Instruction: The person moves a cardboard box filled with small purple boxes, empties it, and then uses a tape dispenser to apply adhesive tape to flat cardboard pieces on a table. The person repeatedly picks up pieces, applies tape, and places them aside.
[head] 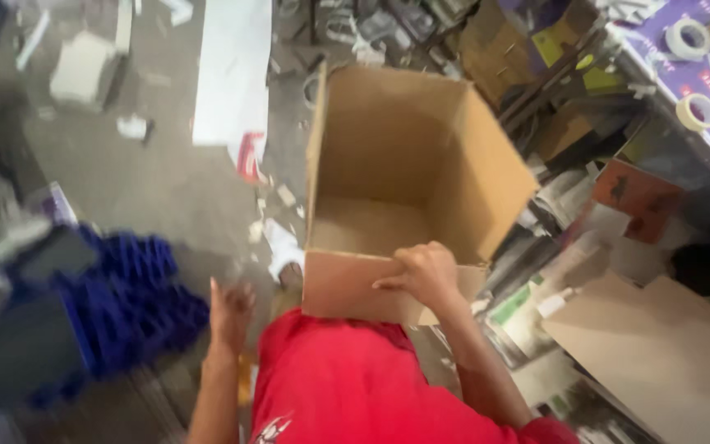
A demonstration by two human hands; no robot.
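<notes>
An open, empty brown cardboard box stands in front of me, its opening facing up. My right hand grips the near wall of the box at its top edge, fingers curled over the rim. My left hand hangs free to the left of the box, blurred, fingers apart and holding nothing. It is nearest to a blue plastic crate. My red shirt fills the bottom of the view.
A white board lies on the grey floor beyond the box. Two rolls of tape sit on a purple-covered table at the upper right. A flat cardboard sheet lies at the lower right. Paper scraps and packaging crowd the floor around the box.
</notes>
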